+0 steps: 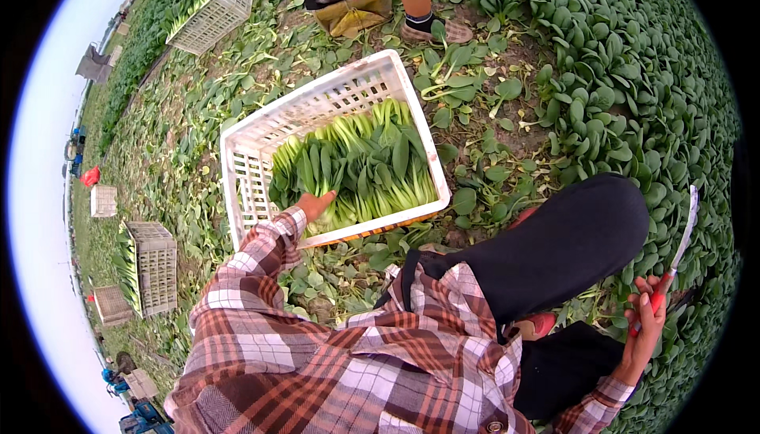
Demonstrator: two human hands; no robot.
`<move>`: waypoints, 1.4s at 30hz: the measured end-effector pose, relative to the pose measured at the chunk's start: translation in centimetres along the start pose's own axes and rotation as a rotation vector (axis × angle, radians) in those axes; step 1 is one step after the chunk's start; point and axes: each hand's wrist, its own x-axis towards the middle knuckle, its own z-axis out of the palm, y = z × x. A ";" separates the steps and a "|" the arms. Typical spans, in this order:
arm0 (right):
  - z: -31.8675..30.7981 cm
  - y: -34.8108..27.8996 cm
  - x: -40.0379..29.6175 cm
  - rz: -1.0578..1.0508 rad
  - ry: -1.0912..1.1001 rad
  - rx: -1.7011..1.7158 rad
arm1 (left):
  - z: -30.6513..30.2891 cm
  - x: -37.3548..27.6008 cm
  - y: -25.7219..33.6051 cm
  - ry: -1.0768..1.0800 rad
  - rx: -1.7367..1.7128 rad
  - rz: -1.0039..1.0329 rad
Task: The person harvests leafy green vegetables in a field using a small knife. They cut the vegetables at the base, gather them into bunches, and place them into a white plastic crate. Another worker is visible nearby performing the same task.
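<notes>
My left hand [316, 205] reaches into a white plastic crate [380, 233] and is closed around the pale stems of a leafy green [317, 167] that looks like bok choy. Rows of the same cut greens [380, 167] fill much of the crate, with pale stems along both long sides and dark leaves in the middle. Out to the right, my right hand [647, 321] holds a knife with a red handle [658, 297] and a narrow, slightly curved blade [686, 232] that points up and away. This hand is above the standing plants, apart from the crate.
Uncut leafy greens [605, 96] grow densely along the right. Loose leaves litter the soil around the crate. Another person's leg and shoe [442, 29] are beyond it, by a yellow sack [353, 14]. Other crates with greens stand at the upper left [222, 9] and left [159, 268].
</notes>
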 end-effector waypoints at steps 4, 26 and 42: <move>-0.1 -0.1 0.0 0.027 0.075 -0.043 | 2.3 2.9 0.4 -0.253 0.524 0.207; -3.6 19.8 10.6 0.354 0.000 -0.536 | -7.4 -15.5 25.7 -0.022 0.132 0.518; 2.9 28.9 10.4 0.248 0.453 -0.148 | 35.8 -10.0 55.9 0.649 1.735 1.820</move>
